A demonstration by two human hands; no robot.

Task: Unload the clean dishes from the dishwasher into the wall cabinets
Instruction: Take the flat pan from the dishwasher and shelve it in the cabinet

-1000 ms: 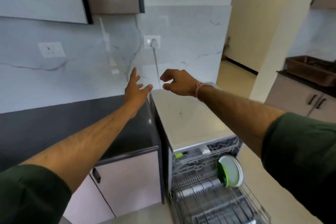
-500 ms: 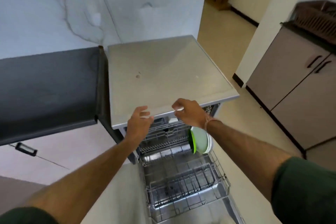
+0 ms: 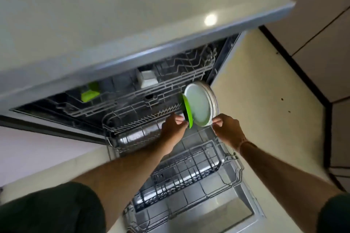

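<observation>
Reaching into the dishwasher (image 3: 223,58) for plates.
I'm pinching the green plate (image 3: 187,111) with my left hand (image 3: 173,127); my right hand (image 3: 227,128) is nipping the white plates (image 3: 198,106) beside it.

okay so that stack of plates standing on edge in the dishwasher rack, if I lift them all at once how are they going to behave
The stack of plates looks rigid, so no flexing. Several rims show behind the front plate, so it is probably heavy together. Standing on edge, with the left hand and right hand at opposite lower edges, glossy faces may slide or fan apart unless squeezed.
</observation>
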